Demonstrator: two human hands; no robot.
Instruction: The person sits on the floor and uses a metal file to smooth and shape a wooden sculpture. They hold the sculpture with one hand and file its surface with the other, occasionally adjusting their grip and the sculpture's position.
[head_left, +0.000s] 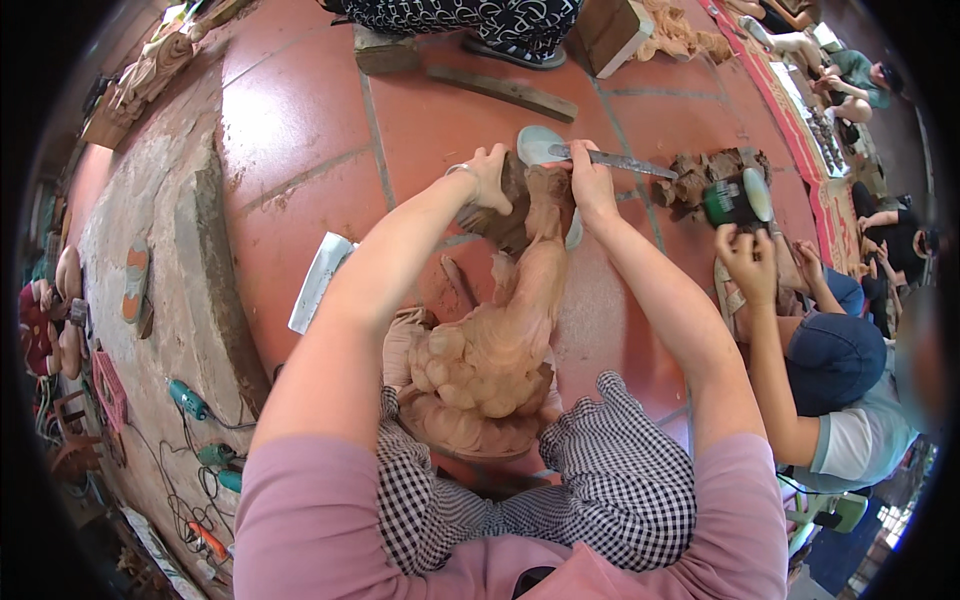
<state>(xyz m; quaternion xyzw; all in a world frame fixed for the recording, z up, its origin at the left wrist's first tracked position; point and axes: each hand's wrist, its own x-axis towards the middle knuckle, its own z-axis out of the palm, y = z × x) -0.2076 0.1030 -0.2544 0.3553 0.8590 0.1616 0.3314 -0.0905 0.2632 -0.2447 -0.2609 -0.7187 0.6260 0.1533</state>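
The scene is bright and evenly lit. A white glare patch burns out detail on the tiled floor [310,175] beyond and left of the left hand [490,182], while a paler sheen lies nearer the wearer than the right hand [592,187]. Shadows are soft. Both hands and the blade [625,162] look fairly sharp. Far to the right of the right hand, the red mat [742,48] bows with fisheye distortion; a co-worker's head [922,355] is smeared there. Black vignetting rings everything.
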